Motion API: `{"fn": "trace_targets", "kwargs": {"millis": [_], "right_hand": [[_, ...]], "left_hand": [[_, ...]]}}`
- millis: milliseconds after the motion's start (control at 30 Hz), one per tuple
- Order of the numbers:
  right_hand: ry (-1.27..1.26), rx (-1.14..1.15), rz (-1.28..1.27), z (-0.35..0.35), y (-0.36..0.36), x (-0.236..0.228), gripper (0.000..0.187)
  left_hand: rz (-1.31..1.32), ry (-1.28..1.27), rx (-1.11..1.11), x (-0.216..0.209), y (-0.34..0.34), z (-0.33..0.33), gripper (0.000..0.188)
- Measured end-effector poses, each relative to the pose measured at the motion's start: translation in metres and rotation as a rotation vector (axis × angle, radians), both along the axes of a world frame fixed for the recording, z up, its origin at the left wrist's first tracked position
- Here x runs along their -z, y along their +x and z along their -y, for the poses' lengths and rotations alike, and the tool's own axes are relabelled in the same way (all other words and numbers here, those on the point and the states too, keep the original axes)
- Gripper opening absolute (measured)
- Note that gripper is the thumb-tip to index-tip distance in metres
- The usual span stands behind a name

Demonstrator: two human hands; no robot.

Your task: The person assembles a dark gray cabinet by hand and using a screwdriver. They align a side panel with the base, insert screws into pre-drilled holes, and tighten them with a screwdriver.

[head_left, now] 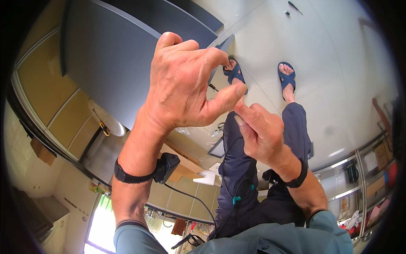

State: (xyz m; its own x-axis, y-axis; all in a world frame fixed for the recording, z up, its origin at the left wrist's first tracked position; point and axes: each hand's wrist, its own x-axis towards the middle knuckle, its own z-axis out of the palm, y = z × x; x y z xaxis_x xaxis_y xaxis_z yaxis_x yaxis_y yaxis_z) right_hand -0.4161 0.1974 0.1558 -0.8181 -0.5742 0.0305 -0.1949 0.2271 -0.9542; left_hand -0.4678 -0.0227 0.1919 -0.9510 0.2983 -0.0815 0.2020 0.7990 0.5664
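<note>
Here | left hand (182,86): fingers curled, thumb apart | right hand (265,132): near it

1. pale tiled floor (338,76): near its far edge, a slim dark tool (295,7) beside a small dark piece (287,13).
2. nearer its middle: two navy cross-strap sandals (287,79), worn.
3. toward its left edge: scissors (220,126), a dark-rimmed flat panel (217,149), cardboard (184,170).
4. metal-edged shelves (363,199) along its right edge: crumpled white material (354,220).

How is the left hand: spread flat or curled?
Curled: the left hand shows bent fingers, with its thumb standing apart.
</note>
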Motion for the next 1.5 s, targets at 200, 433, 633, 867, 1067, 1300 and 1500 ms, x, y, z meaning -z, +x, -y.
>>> {"fn": "trace_targets", "kwargs": {"millis": [200, 433, 633, 867, 1067, 1300, 1500], "right_hand": [[-0.673, 0.186, 1.909, -0.004, -0.012, -0.01, 0.038], [-0.239, 0.138, 1.32, 0.007, -0.001, -0.011, 0.034], [0.004, -0.022, -0.052, 0.0, -0.01, 0.002, 0.035], [-0.693, 0.086, 1.884, -0.004, -0.028, 0.012, 0.036], [-0.519, 0.107, 1.873, -0.005, -0.054, 0.002, 0.044], [-0.097, 0.058, 0.967, -0.015, -0.051, -0.005, 0.035], [-0.018, -0.027, -0.105, -0.016, -0.02, 0.005, 0.05]], "left_hand": [[0.012, -0.061, 0.031, 0.001, 0.001, 0.005, 0.023], [-0.015, -0.044, -0.017, 0.004, 0.002, -0.003, 0.017], [-0.06, -0.017, -0.016, 0.009, 0.0, -0.005, 0.029], [-0.085, -0.002, 0.019, 0.005, 0.0, 0.001, 0.041], [-0.022, -0.061, 0.112, 0.003, 0.001, 0.005, 0.048], [0.023, -0.045, 0.142, -0.001, -0.002, 0.005, 0.043], [0.026, -0.045, 0.14, 0.001, -0.002, 0.002, 0.043]]}}
